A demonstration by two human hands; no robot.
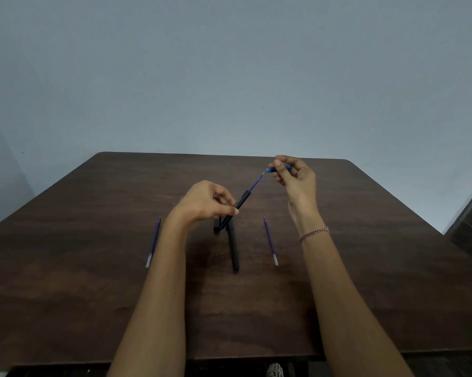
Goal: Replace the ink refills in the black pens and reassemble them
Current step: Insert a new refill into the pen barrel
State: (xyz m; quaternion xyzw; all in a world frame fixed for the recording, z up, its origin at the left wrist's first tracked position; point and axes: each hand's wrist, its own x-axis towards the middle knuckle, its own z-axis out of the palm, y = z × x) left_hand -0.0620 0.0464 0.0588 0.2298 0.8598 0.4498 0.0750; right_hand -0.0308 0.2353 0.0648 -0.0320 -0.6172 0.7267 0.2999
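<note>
left hand (206, 201) pinching the black pen (239, 204) with its refill (256, 183) sticking out, right hand (294, 175) pinching a blue tip piece (279, 168).

left grip (202, 202) holds barrel (241, 200) | right grip (296, 178) pinches blue tip (270, 170)

Your forearms are bare all the way up from the bottom of the view to the wrists. Your right hand (297, 178) has one thing worn below it: a thin bracelet (314, 233), a single strand of small links or knots in reddish pink with paler flecks, sitting snug round the wrist. Its material is too fine to tell. Your left hand (205, 202) and its wrist are bare skin, with a short pale thumbnail showing.
</note>
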